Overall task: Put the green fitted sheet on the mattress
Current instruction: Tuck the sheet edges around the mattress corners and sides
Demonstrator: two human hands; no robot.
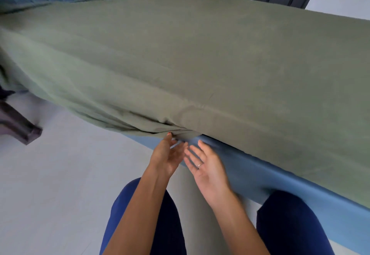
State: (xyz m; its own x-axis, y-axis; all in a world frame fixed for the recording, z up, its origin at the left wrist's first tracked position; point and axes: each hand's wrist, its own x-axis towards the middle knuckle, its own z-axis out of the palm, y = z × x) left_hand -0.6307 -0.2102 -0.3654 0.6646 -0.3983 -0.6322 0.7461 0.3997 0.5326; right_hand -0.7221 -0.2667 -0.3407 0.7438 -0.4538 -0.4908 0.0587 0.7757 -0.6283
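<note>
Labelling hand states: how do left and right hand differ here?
The left hand has its fingertips touching the bunched hem of the green fitted sheet; the right hand is clear of the sheet, in front of the blue bed base. The right hand wears a ring; the left shows none. Both have open, straight fingers and grip nothing.

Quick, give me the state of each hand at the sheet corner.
Left hand: open, fingertips at the green sheet's gathered corner, no grip.
Right hand: open, palm up, holding nothing.
</note>
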